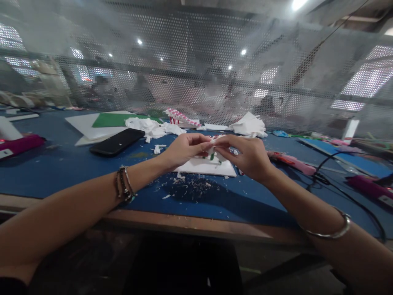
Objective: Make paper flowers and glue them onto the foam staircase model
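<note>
Above a white board [204,167] my left hand [186,148] and my right hand [250,153] meet fingertip to fingertip. Both pinch a small white piece [212,141] that looks like paper or foam; its exact kind is too small to make out. Just below the fingers a small green part [212,156] shows, and I cannot tell whether it joins the white piece. Bits of red are partly hidden behind the fingers. White and dark scraps [196,186] lie scattered on the blue table in front of the board.
A black phone [117,142] lies left, near white and green sheets [113,120]. Crumpled white paper [150,127] and a pink-and-white model [181,118] stand behind. On the right are a pink glue gun [293,162], its black cable [346,192] and a blue board [340,153]. Perforated metal screens the back.
</note>
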`<state>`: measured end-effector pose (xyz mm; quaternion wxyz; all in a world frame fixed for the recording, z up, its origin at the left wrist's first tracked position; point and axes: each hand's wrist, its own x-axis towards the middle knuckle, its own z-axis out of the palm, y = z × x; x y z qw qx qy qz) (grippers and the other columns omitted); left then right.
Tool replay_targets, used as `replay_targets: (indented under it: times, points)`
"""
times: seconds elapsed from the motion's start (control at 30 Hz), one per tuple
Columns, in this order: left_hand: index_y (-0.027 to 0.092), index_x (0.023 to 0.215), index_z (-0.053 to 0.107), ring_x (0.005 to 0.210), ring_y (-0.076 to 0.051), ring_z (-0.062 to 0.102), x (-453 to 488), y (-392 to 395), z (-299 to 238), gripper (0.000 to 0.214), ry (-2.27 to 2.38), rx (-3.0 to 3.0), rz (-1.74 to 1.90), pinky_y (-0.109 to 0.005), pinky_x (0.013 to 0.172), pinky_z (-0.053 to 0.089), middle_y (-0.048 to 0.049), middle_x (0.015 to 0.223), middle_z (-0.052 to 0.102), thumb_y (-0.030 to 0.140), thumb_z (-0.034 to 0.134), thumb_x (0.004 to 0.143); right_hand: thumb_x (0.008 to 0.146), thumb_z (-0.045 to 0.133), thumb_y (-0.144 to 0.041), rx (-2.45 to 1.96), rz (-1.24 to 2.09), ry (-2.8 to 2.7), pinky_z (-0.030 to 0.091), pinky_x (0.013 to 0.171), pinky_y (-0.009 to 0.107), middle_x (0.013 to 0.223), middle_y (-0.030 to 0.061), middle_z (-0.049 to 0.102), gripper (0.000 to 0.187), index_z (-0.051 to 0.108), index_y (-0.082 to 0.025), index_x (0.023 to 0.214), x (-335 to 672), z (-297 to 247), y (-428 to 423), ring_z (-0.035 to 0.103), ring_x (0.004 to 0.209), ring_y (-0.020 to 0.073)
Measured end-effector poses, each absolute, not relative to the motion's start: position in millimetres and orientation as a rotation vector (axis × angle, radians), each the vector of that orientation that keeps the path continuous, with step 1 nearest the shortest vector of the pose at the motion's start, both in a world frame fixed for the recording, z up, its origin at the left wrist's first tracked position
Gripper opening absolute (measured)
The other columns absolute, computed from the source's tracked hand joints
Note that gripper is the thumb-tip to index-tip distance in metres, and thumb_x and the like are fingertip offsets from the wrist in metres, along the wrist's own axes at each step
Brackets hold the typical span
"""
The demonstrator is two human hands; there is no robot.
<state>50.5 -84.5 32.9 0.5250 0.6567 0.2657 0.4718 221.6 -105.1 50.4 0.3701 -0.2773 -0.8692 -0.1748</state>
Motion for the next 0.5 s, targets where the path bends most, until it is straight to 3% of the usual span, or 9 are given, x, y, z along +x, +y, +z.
replay_targets:
  times: [0.23, 0.5]
  points:
    - [0.014, 0.067, 0.061, 0.060, -0.008, 0.054, 51.4, -86.5, 35.1, 0.008, 0.643, 1.660, 1.133, -0.022, 0.063, 0.045, 0.0005, 0.062, 0.060, 0.021, 0.063, 0.066, 0.083, 0.044, -0.026, -0.760, -0.580, -2.296, 0.041, 0.057, 0.023, 0.077, 0.0034, 0.066, 0.016, 0.058, -0.019, 0.084, 224.7, 49.4, -102.4, 0.059, 0.069, 0.0130]
    - [0.015, 0.068, 0.061, 0.052, -0.006, 0.046, 51.2, -84.7, 32.4, 0.010, 0.611, 1.734, 1.182, -0.019, 0.052, 0.038, 0.0025, 0.059, 0.057, 0.023, 0.064, 0.064, 0.077, 0.050, -0.025, -0.803, -0.254, -2.235, 0.035, 0.049, 0.020, 0.065, -0.0011, 0.062, 0.010, 0.056, -0.017, 0.077, 220.6, 53.4, -103.9, 0.047, 0.050, 0.0075]
